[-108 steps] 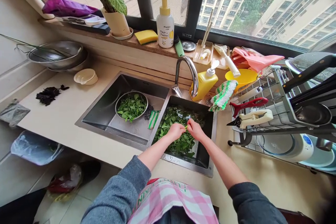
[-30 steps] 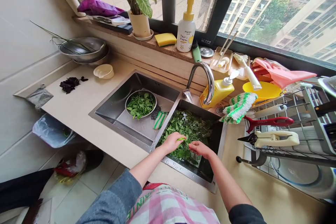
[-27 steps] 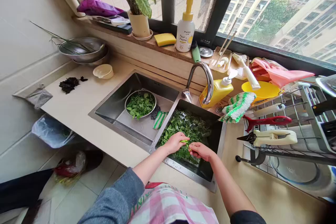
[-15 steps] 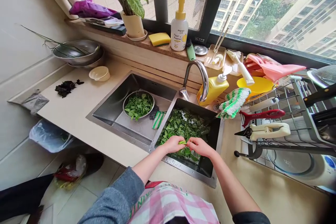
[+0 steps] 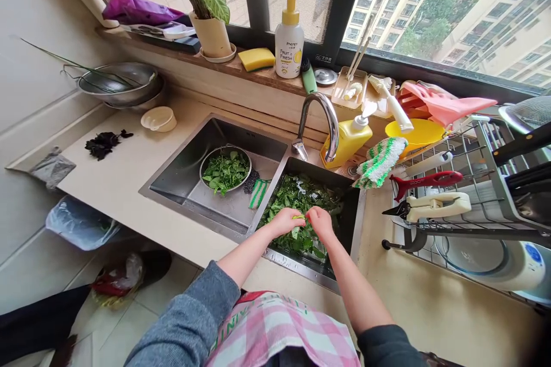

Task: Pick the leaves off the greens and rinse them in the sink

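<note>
Over the right basin (image 5: 355, 229), my left hand (image 5: 284, 222) is closed on a few light green vegetable stems (image 5: 298, 217), whose ends poke out between the fingers. My right hand (image 5: 320, 222) meets it from the right, fingers pinched together at the tips of the same stems. Below both hands, leafy greens (image 5: 297, 195) float in water and fill much of that basin. In the left basin (image 5: 181, 183) stands a round metal bowl (image 5: 201, 175) heaped with more picked leaves (image 5: 227, 171). Beside it lie a dark mesh scrubber (image 5: 251, 182) and a green-striped cloth (image 5: 258, 194).
A chrome faucet (image 5: 321, 97) arches over the right basin, with a yellow bottle (image 5: 348, 140) behind it. To the right stands a wire dish rack (image 5: 473, 155) with knives and kitchen shears (image 5: 437, 206). Dark wilted scraps (image 5: 103, 144) and a small tub (image 5: 159, 118) sit on the left counter.
Both hands have risen slightly in view, away from me. My right hand has turned more upright and its fingers have curled in. The camera view has shifted a little.
</note>
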`<state>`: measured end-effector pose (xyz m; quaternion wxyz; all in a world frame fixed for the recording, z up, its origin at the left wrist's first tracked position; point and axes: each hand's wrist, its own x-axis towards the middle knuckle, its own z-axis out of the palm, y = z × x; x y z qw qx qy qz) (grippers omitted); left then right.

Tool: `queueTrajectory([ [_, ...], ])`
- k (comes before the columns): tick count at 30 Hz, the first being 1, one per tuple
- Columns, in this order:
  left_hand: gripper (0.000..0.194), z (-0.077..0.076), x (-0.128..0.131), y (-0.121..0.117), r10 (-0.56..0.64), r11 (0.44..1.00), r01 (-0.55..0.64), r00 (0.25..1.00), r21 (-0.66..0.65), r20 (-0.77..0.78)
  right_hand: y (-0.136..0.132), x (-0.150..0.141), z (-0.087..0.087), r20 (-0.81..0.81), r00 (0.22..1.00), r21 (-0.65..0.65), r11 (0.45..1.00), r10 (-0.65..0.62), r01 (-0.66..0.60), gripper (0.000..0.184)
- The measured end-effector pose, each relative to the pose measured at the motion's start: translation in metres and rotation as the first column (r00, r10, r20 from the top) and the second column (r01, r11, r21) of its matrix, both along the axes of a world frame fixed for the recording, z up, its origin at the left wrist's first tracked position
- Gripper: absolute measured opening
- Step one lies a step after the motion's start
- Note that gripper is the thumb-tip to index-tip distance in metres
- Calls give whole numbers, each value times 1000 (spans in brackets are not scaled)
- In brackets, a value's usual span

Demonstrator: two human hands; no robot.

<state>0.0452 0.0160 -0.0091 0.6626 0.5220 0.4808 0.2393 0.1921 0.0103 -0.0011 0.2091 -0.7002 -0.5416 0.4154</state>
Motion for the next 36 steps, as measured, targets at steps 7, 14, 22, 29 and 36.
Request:
queueTrajectory([
  [7,14,4,-16,-6,517,739,-133,741,-661,429,-25,12,-16,-660,677,-315,938,-326,145,33],
  [14,7,-7,-26,-8,700,592,-13,504,-806,506,-44,19,-15,-754,515,-372,912,-407,176,27],
  [22,12,-8,-35,-8,828,512,-121,333,-851,451,-54,8,-4,-750,565,-344,932,-344,111,34],
  [29,16,-2,-42,-3,825,527,-242,377,-814,422,-69,-22,7,-778,581,-314,949,-237,-33,37],
  [36,17,14,-70,13,809,539,-224,406,-812,425,-71,-50,17,-801,475,-390,920,-364,46,36],
])
